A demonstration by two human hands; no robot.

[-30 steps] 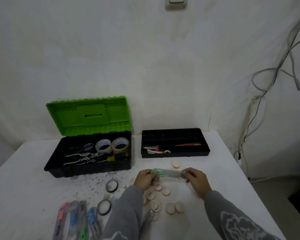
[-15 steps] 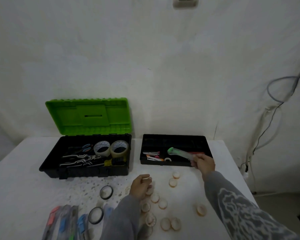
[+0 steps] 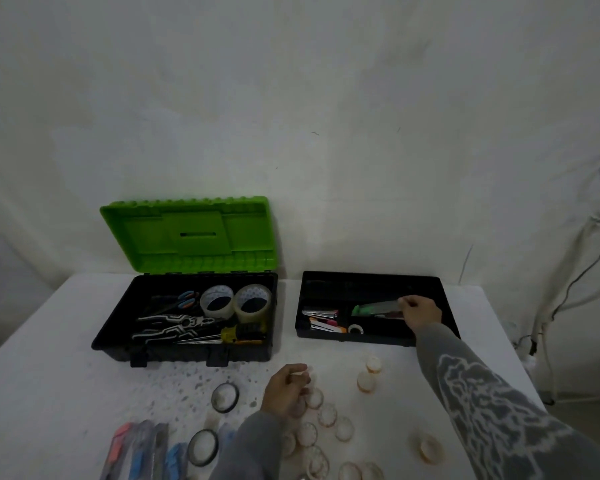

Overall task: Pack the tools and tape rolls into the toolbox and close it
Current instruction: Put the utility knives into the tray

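The black toolbox [image 3: 118, 337] with its green lid [image 3: 191, 233] raised stands at the back left; inside lie scissors [image 3: 184, 299], two tape rolls [image 3: 236, 303], pliers [image 3: 174, 323] and a yellow-handled screwdriver [image 3: 236, 336]. Right of it sits the black insert tray [image 3: 371, 282]. My right hand [image 3: 418, 315] pinches the packaged green-handled cutter [image 3: 374, 308] low over the tray's right section. Curled, my left hand [image 3: 286, 389] hovers above the small tape rolls [image 3: 326, 415] and seems to pinch something small and pale.
Packaged cutters [image 3: 142, 448] lie at the near left edge, with two black-rimmed rolls [image 3: 225, 396] beside them. Small items fill the tray's left compartment [image 3: 321, 320]. More small rolls [image 3: 366, 381] are scattered on the white table [image 3: 49, 375]. Cables [image 3: 568, 289] hang at the right wall.
My right hand carried the green-handled cutter from the table's middle to the tray and lowered it in. My left hand let go of it and stayed over the small rolls.
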